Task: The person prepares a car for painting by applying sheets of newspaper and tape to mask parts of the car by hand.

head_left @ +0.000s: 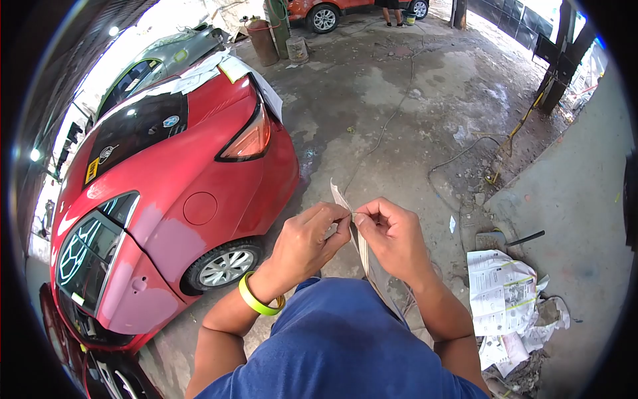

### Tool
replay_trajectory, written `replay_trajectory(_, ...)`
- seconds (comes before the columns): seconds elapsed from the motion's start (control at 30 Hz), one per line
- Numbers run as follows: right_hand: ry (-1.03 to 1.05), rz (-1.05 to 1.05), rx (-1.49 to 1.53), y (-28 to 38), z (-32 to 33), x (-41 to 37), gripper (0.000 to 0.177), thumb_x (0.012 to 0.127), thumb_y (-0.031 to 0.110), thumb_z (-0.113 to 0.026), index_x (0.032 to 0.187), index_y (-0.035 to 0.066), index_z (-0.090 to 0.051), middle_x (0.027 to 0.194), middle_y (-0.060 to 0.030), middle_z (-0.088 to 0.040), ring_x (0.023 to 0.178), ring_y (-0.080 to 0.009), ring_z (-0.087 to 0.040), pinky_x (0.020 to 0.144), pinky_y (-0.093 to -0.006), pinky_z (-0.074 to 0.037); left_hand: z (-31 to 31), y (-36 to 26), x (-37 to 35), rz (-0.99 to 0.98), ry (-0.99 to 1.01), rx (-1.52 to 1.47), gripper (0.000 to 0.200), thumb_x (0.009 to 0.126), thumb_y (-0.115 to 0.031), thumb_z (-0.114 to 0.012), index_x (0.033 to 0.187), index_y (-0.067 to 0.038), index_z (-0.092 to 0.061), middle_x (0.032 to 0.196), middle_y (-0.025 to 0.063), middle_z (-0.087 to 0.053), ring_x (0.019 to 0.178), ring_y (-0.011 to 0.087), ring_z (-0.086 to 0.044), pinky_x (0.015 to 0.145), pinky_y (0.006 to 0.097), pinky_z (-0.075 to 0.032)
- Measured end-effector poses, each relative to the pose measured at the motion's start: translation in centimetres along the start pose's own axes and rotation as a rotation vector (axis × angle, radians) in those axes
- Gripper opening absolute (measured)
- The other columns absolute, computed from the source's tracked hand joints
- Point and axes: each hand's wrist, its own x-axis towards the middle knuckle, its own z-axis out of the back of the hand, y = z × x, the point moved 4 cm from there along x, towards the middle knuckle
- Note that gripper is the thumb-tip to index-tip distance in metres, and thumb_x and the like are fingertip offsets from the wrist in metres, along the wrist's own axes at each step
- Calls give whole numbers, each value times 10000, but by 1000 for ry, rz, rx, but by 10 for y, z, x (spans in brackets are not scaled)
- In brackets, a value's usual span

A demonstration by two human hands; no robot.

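In front of my chest, my left hand [311, 234] is closed, with thumb and fingers pinching the edge of a thin pale sheet of paper [363, 251]. My right hand [393, 238] pinches the same edge right beside it, so the fingertips of both hands nearly meet. The sheet is seen almost edge-on. One pointed corner sticks up beyond the fingers, and the rest hangs down between my hands toward my shirt. Its flat face is mostly hidden. A bright yellow-green wristband [256, 297] circles my left wrist.
A red car [219, 199] with pinkish primed patches stands close on the left, papers [199, 73] on its rear. Crumpled printed paper [502, 292] lies at right by a sloping grey surface [571, 193]. A cable [389, 123] crosses the concrete floor. A person [391, 10] stands far back.
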Motion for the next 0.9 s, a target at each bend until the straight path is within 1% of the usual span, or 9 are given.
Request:
replay_trajectory(0.07, 7, -8, -35, 3, -2, -1, 69, 1046, 1, -683, 1079, -53, -711, 924, -12, -715, 847, -37, -637, 720, -224, -520, -3, -3, -2, 3, -1, 75, 171, 871, 34, -808, 1000, -3, -701, 932, 122, -751, 798, 257, -773, 707, 343, -610)
replay_trajectory(0.17, -20, -12, 8, -2, -5, -1, 68, 1041, -1, -675, 1073, -50, -709, 918, -10, -712, 835, -37, -633, 715, -228, -516, -8, -4, 0, -41, -59, 87, 208, 863, -11, -816, 1011, -12, -670, 923, 123, -733, 704, 319, -737, 586, 401, -576)
replay_trajectory(0.37, -15, -36, 248, -17, -3, 3, 134, 1065, 87, -675, 1068, -38, -723, 877, 22, -680, 787, -23, -580, 706, -221, -485, -19, 0, -5, 22, -231, -7, 196, 858, 17, -809, 996, -21, -675, 938, 120, -752, 748, 275, -751, 642, 367, -592)
replay_trajectory(0.47, 37, -43, 458, -25, -4, 3, 144, 1072, 102, -669, 1093, -28, -727, 928, 21, -691, 835, -24, -580, 739, -207, -462, -21, -1, -10, -1, -314, -44, 191, 857, 23, -813, 991, -25, -686, 957, 120, -768, 808, 251, -768, 693, 330, -594)
replay_trajectory(0.57, 70, -78, 621, -29, -6, 4, 143, 1071, 101, -674, 1110, -25, -728, 967, 14, -699, 876, -25, -587, 753, -215, -462, -25, 8, -18, 42, -294, -189, 84, 971, 27, -749, 1046, 17, -712, 1071, 138, -771, 934, 183, -765, 823, 304, -610)
replay_trajectory(0.7, 149, -152, 715, -39, 4, 6, 153, 1081, 109, -668, 1126, -23, -733, 981, 7, -705, 889, -34, -598, 781, -223, -482, -33, 33, -27, 368, -288, -810, 95, 1068, -24, -681, 1136, 18, -734, 1204, 139, -747, 1073, 215, -740, 950, 340, -582)
replay_trajectory(0.8, 175, -139, 569, -37, 11, 5, 171, 1093, 125, -662, 1145, -20, -736, 990, 6, -708, 890, -39, -603, 792, -222, -488, -10, 28, -20, 225, -218, -601, 144, 1062, -56, -700, 1177, 25, -730, 1264, 153, -728, 1171, 232, -712, 1004, 368, -564)
replay_trajectory(0.83, 180, -135, 529, -35, 11, 4, 177, 1096, 131, -662, 1152, -19, -738, 995, 3, -711, 894, -41, -607, 796, -222, -491, -2, 23, -14, 149, -73, -454, 217, 1043, -107, -747, 1223, 14, -726, 1309, 145, -713, 1242, 224, -675, 1057, 373, -532)
replay_trajectory(0.9, 188, -133, 474, -31, 9, 1, 186, 1100, 138, -664, 1163, -20, -740, 1005, 0, -717, 905, -43, -616, 807, -223, -498, 2, 10, -1, 191, 70, -407, 263, 1021, -139, -783, 1234, 5, -727, 1303, 132, -717, 1243, 207, -669, 1073, 358, -515)
